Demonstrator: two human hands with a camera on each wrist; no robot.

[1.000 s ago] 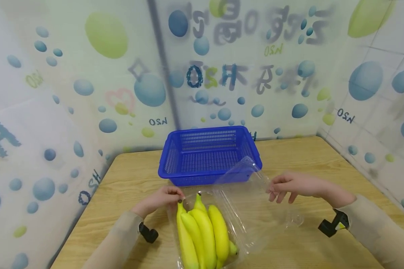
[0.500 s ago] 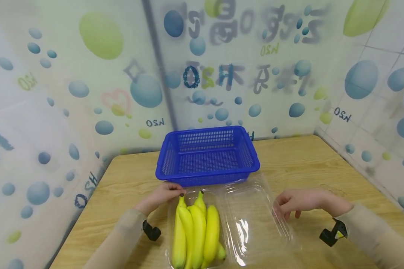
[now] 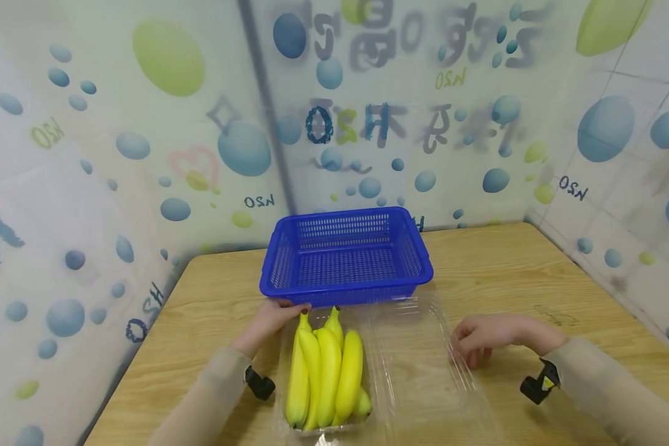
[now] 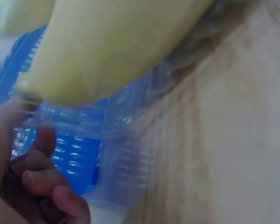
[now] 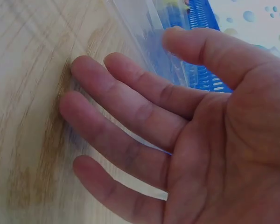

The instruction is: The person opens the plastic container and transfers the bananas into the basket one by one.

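A bunch of yellow bananas (image 3: 326,378) lies in the left half of a clear plastic clamshell container, stems toward the blue basket. Its transparent lid (image 3: 415,368) is folded out to the right, low over the table. My left hand (image 3: 270,321) grips the container's far left corner beside a banana stem; in the left wrist view the thumb is at the plastic rim, with the other fingers (image 4: 44,182) curled beneath. By the lid's right edge is my right hand (image 3: 487,334). Its fingers (image 5: 130,107) are loosely extended near the wood, thumb apart, in the right wrist view.
Just behind the container stands a blue perforated plastic basket (image 3: 345,292) with nothing in it. The wooden table (image 3: 223,275) meets walls covered with a bubble-patterned sheet (image 3: 201,124) at the back and both sides.
The lid, raised and tilted a second ago, has swung down to the right, and my right hand has lowered with it. The container with the bananas has shifted slightly toward the basket.
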